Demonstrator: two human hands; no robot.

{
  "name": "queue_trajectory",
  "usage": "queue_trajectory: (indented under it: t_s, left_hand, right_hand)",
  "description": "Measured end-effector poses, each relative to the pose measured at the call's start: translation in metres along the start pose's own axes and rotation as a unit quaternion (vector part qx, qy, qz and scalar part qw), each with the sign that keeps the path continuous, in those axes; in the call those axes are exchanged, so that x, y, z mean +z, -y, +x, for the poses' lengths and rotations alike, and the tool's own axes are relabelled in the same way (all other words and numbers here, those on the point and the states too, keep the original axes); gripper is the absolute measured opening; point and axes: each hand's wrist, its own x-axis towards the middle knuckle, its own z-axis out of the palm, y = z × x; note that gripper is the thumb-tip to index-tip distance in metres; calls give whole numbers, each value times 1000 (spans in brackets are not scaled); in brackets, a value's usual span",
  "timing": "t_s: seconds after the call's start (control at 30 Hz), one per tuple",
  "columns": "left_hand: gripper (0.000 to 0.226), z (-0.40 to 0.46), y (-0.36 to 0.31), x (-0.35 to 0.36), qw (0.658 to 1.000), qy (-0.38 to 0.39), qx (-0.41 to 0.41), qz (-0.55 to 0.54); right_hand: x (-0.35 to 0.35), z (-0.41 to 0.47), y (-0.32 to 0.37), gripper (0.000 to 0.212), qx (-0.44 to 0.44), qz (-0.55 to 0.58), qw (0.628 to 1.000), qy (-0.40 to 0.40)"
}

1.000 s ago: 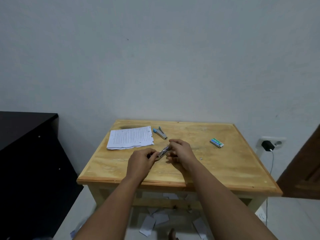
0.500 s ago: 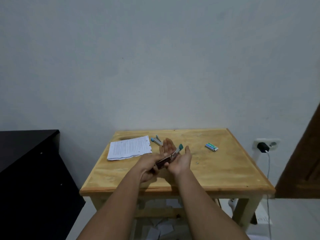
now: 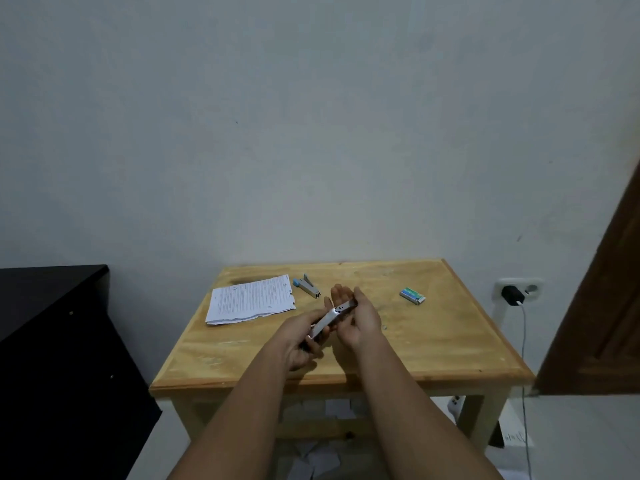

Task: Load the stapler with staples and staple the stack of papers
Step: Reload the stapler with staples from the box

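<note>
My left hand point(image 3: 301, 341) grips the rear of a silver metal stapler point(image 3: 330, 317), held slanted above the wooden table point(image 3: 433, 341). The stapler's front tip rests against the palm of my right hand point(image 3: 358, 318), which is turned up with its fingers spread. A stack of printed papers point(image 3: 251, 299) lies at the table's back left. Just right of the papers lies a second small stapler with a blue end point(image 3: 306, 286). A green and blue staple box point(image 3: 412, 295) sits at the back right.
A black cabinet point(image 3: 52, 341) stands left of the table. On the right are a brown door point(image 3: 602, 306) and a wall socket with a black charger point(image 3: 512, 293) and a hanging white cable. Paper scraps point(image 3: 322, 459) lie on the floor under the table.
Both hands have lifted off the table with the stapler. My right hand has let go and opened palm up, and the stapler has turned so its metal side shows.
</note>
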Motion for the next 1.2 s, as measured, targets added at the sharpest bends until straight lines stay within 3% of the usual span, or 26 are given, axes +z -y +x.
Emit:
queue_trajectory:
  t_s: [0.07, 0.17, 0.33, 0.47, 0.77, 1.0, 1.2]
  left_hand:
    - [31, 0, 1, 0, 993, 5, 63, 99]
    - [16, -3, 1, 2, 966, -5, 143, 217]
    - [18, -1, -2, 6, 959, 14, 169, 225]
    - [21, -2, -1, 8, 969, 81, 145, 181]
    - [24, 1, -6, 7, 968, 122, 108, 189]
    - [20, 1, -11, 8, 934, 16, 205, 291]
    - [27, 3, -2, 11, 895, -8, 295, 335]
  right_hand:
    - [0, 4, 3, 32, -11, -35, 999, -15]
    - [0, 4, 7, 48, -11, -1, 1000, -13]
    - [-10, -1, 8, 72, 23, 89, 996, 11]
    - [-15, -2, 11, 81, 18, 115, 993, 28]
    - [-7, -9, 17, 72, 15, 111, 993, 26]
    - [5, -5, 21, 53, -36, 14, 999, 21]
    - [2, -3, 21, 70, -20, 57, 998, 19]
